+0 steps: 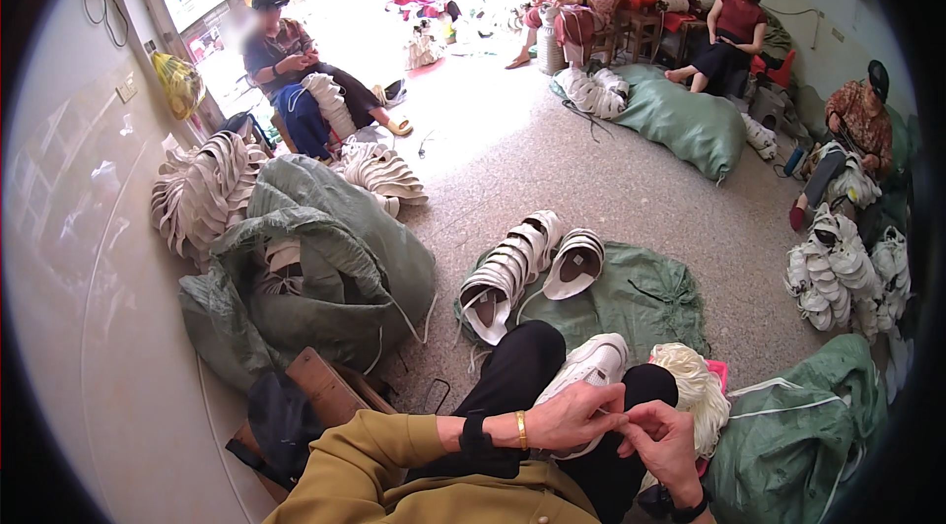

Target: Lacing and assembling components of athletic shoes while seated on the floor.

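Observation:
A white shoe upper [598, 358] lies on my lap between my black-trousered knees, its toe pointing away from me. My left hand [576, 416], with a gold band and a dark band at the wrist, covers its near part. The fingers of that hand are pinched together. Just to the right, my right hand [670, 443] is also pinched, its thumb and forefinger meeting the left fingertips. What lies between the fingertips is too small to make out. Beside my right knee sits a thick bundle of cream laces [687, 388], partly over something pink.
Nested white shoe uppers [512, 268] and a single upper [574, 265] lie on a green sack [641, 297] ahead. A large open green sack [325, 258] stands at left, another sack [798, 425] at right. Several people sit around the room among piled uppers.

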Demonstrator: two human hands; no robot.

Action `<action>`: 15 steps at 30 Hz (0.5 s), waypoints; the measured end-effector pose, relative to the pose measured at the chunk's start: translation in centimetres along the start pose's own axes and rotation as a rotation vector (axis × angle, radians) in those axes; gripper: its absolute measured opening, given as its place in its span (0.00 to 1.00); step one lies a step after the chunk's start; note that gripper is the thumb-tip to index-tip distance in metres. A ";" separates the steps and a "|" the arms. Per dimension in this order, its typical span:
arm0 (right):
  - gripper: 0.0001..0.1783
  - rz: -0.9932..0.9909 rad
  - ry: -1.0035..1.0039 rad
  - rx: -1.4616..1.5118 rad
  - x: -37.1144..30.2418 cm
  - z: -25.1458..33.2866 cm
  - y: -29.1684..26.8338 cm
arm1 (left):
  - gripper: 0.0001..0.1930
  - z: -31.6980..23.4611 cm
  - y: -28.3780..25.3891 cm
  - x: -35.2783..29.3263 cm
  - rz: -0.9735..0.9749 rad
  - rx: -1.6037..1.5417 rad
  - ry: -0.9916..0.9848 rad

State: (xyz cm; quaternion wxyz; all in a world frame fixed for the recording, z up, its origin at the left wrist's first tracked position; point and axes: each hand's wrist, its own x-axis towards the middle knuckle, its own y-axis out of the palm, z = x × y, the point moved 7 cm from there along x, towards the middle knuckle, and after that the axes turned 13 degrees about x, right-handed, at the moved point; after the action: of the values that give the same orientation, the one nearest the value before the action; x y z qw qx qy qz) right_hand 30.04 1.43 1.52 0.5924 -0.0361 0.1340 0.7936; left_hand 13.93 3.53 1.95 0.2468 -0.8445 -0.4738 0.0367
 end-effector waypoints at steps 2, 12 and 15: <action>0.05 -0.019 -0.012 0.005 0.1 -0.1 -0.1 | 0.13 0.0 -0.1 0.0 -0.010 -0.008 0.004; 0.05 -0.124 -0.157 -0.242 0.7 -0.5 -0.9 | 0.14 1.2 -3.5 -1.6 -0.270 0.296 -0.030; 0.06 -0.070 -0.300 -0.348 0.8 0.2 1.2 | 0.14 1.9 -4.4 -2.6 -0.347 0.451 -0.026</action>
State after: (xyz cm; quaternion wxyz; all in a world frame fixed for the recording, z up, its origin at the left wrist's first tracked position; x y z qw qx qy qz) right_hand 28.66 1.93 1.77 0.6178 -0.0240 -0.0955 0.7801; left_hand 8.51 4.02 1.88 0.4247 -0.6740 -0.5945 0.1090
